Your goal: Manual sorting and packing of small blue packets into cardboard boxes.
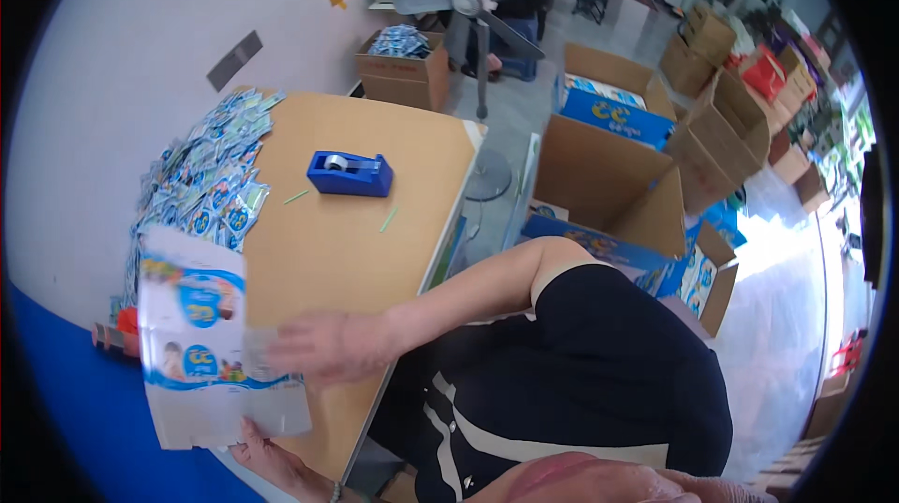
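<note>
The left hand (267,461) pinches the lower edge of a white-and-blue printed package (201,344), near the heaped sachets (211,166) on the tabletop (351,259). The right hand (328,346) blurs beside it — grip unclear. The package looks light, thin, probably creasable — best held by opposite edges.

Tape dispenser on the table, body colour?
Blue tape dispenser body; it shows best in the head view.

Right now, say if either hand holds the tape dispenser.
No: the dispenser stands on the table, apart from the left hand and right hand.
</note>
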The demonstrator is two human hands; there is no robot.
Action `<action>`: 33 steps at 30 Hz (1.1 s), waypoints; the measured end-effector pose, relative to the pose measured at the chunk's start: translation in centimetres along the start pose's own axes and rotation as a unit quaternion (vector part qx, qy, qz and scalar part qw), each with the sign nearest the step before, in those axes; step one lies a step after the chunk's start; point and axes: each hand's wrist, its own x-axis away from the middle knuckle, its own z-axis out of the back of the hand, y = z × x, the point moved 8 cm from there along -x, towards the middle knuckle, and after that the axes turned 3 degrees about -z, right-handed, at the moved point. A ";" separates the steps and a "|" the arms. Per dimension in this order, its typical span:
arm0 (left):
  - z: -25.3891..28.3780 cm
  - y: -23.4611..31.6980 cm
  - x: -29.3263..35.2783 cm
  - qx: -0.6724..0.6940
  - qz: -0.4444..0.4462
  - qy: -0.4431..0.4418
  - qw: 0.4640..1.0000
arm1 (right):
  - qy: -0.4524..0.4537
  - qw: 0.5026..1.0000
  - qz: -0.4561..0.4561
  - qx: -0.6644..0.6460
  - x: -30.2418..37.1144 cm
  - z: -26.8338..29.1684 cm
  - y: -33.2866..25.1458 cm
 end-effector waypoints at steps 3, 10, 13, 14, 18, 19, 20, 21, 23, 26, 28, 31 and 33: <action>-3.0 3.1 1.5 -0.075 -0.035 -0.058 0.995 | 0.153 0.964 -0.219 0.001 0.5 3.1 3.9; -9.2 6.6 6.4 -0.080 -0.016 -0.122 0.989 | 0.095 0.801 -0.480 -0.344 6.6 6.4 6.0; -10.0 5.3 6.4 0.050 0.046 -0.116 0.991 | 0.142 0.734 -0.512 -0.423 11.0 7.4 6.5; -11.1 4.7 6.6 0.049 0.053 -0.136 0.988 | 0.134 0.679 -0.505 -0.516 12.3 6.7 6.3; -15.3 3.4 8.0 0.023 0.066 -0.233 0.970 | 0.252 0.596 -0.470 -0.601 14.7 9.3 6.0; -16.1 3.4 8.2 0.036 0.075 -0.249 0.965 | 0.295 0.593 -0.456 -0.595 15.3 10.8 5.9; -16.9 3.0 8.6 0.049 0.085 -0.264 0.960 | 0.316 0.593 -0.461 -0.579 16.1 11.6 5.4; -17.5 3.1 8.8 0.059 0.090 -0.272 0.956 | 0.339 0.632 -0.454 -0.529 16.3 12.8 5.0; -19.1 3.2 9.6 0.082 0.102 -0.282 0.950 | 0.370 0.703 -0.438 -0.421 17.6 15.7 4.2; -20.0 3.1 10.3 0.108 0.117 -0.281 0.946 | 0.367 0.729 -0.461 -0.348 19.3 17.5 3.0; -20.4 3.1 10.4 0.122 0.122 -0.268 0.948 | 0.359 0.742 -0.470 -0.316 19.8 18.2 3.0; -20.5 3.2 10.0 0.140 0.126 -0.239 0.952 | 0.372 0.726 -0.454 -0.359 20.2 18.9 3.7; -19.0 3.2 8.6 0.145 0.129 -0.228 0.954 | 0.363 0.707 -0.441 -0.416 19.6 19.1 2.7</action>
